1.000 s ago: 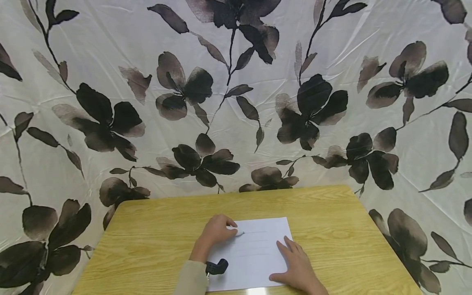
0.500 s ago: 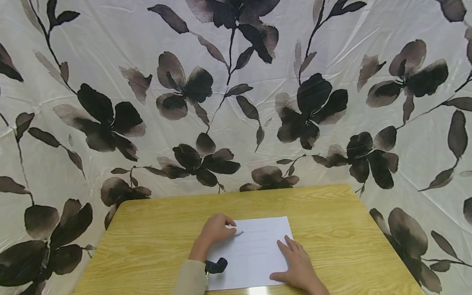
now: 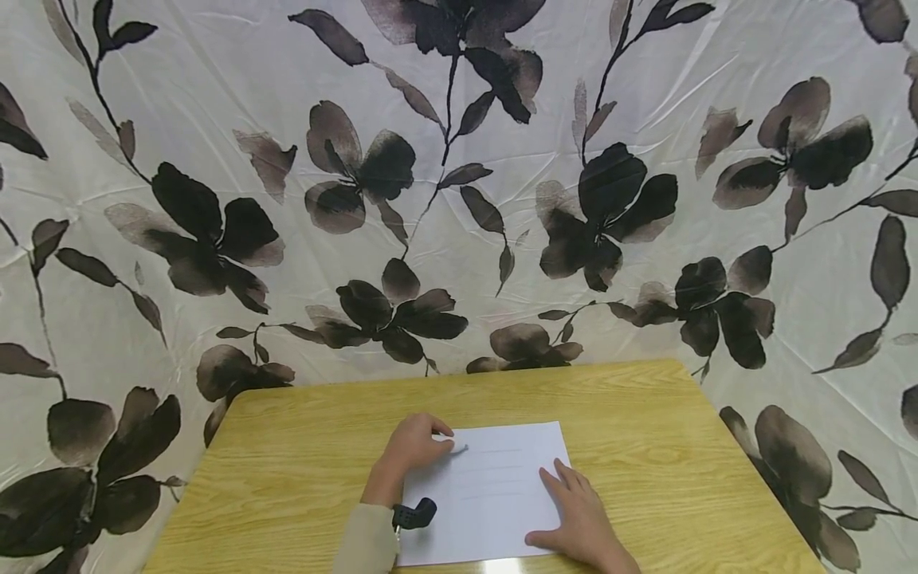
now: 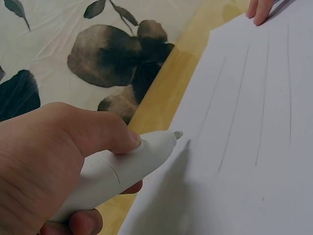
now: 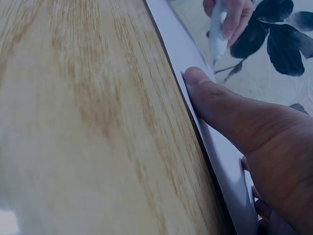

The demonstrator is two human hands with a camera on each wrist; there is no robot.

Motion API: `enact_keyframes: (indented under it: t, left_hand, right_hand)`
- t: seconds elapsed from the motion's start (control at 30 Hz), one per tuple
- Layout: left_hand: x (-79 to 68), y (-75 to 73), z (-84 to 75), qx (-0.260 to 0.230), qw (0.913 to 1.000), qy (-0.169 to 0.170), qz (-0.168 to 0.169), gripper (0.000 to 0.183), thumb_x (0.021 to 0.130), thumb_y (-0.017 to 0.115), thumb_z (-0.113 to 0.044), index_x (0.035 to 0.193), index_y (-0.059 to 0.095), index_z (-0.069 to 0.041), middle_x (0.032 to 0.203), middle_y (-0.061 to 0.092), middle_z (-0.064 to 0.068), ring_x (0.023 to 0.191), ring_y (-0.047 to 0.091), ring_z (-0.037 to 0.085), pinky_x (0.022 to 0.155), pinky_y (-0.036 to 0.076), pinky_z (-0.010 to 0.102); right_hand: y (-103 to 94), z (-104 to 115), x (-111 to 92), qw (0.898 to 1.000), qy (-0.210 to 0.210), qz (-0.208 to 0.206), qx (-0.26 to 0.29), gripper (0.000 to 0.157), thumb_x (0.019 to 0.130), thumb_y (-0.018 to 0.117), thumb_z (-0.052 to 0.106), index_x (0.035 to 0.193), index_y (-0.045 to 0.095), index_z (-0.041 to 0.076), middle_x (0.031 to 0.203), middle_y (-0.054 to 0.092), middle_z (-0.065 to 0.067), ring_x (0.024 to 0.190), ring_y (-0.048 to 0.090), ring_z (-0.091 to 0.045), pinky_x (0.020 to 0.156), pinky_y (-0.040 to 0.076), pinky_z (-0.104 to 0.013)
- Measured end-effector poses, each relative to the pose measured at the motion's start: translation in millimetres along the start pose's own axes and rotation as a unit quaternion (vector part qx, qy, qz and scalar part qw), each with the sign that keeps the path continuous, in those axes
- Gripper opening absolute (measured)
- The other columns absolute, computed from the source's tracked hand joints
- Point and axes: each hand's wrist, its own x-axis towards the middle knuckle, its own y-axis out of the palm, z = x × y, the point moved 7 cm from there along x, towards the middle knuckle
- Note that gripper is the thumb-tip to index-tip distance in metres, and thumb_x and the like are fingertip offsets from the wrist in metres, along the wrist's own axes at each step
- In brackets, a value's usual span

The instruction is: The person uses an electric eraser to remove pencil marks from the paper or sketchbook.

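A white sheet of paper (image 3: 495, 526) with several faint pencil lines lies on the table. In my left hand (image 3: 414, 442), at the sheet's far left corner, is a thick white electric eraser (image 4: 139, 159), held between thumb and fingers. Its small grey tip sits just off the faded end of the outermost line, apparently slightly above the paper, with a shadow beside it. My right hand (image 3: 577, 518) rests spread on the sheet's right edge, and its thumb lies flat on the paper in the right wrist view. The eraser's rear end is hidden in the left palm.
The yellow wood-grain table (image 3: 301, 470) extends on both sides of the sheet and behind it. A white cloth with dark flowers (image 3: 459, 239) hangs behind the table. A black wrist device (image 3: 414, 514) is on the left wrist, over the paper.
My left hand has shifted slightly left and away with the electric eraser, taking its tip off the far line's left end. The right hand and the sheet stay in place.
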Motion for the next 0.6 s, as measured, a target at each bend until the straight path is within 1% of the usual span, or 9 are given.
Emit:
enact_keyframes:
  t: [0.07, 0.17, 0.27, 0.37, 0.6]
  left_hand:
    - [0.8, -0.5, 0.6, -0.002, 1.0, 0.002, 0.0, 0.013, 0.08, 0.073, -0.026, 0.09, 0.078, -0.018, 0.093, 0.069, -0.004, 0.092, 0.062, 0.018, 0.079, 0.05, 0.04]
    - [2.6, 4.2, 0.8, -0.003, 1.0, 0.008, 0.003, 0.014, 0.08, 0.074, -0.027, 0.09, 0.078, -0.018, 0.092, 0.069, -0.005, 0.091, 0.062, 0.017, 0.079, 0.05, 0.039]
    - [2.7, 10.5, 0.4, -0.009, 0.9996, 0.028, 0.0, 0.013, 0.08, 0.075, -0.025, 0.089, 0.079, -0.017, 0.09, 0.07, -0.005, 0.089, 0.063, 0.016, 0.078, 0.051, 0.038]
    - [1.5, 15.1, 0.7, -0.014, 0.9992, 0.038, -0.004, 0.013, 0.08, 0.074, -0.025, 0.09, 0.079, -0.017, 0.09, 0.07, -0.006, 0.089, 0.064, 0.015, 0.078, 0.051, 0.037]
    - [1.0, 17.8, 1.8, -0.019, 0.9991, 0.037, -0.009, 0.013, 0.08, 0.074, -0.025, 0.09, 0.079, -0.019, 0.09, 0.07, -0.007, 0.089, 0.063, 0.014, 0.078, 0.051, 0.036]
  right_hand:
    - [-0.6, -0.5, -0.2, 1.0, -0.001, -0.003, -0.001, 0.11, 0.058, 0.071, 0.078, 0.141, 0.05, 0.009, 0.15, 0.035, -0.02, 0.134, 0.033, -0.042, 0.102, 0.029, -0.063]
    - [-0.5, -0.5, -0.2, 1.0, -0.002, -0.005, -0.002, 0.11, 0.058, 0.071, 0.078, 0.141, 0.051, 0.009, 0.15, 0.036, -0.02, 0.133, 0.034, -0.042, 0.102, 0.029, -0.063]
    - [1.2, -0.5, 0.0, 1.0, -0.001, -0.001, 0.0, 0.11, 0.057, 0.071, 0.078, 0.141, 0.05, 0.009, 0.15, 0.035, -0.02, 0.133, 0.033, -0.042, 0.102, 0.028, -0.063]
    - [3.2, -1.5, 0.3, 1.0, 0.001, -0.001, 0.001, 0.11, 0.057, 0.072, 0.078, 0.141, 0.051, 0.01, 0.15, 0.036, -0.02, 0.133, 0.033, -0.042, 0.102, 0.028, -0.064]
    - [2.8, -3.4, -0.4, 1.0, -0.004, -0.015, 0.003, 0.11, 0.057, 0.073, 0.077, 0.141, 0.052, 0.01, 0.149, 0.036, -0.02, 0.133, 0.034, -0.041, 0.101, 0.029, -0.064]
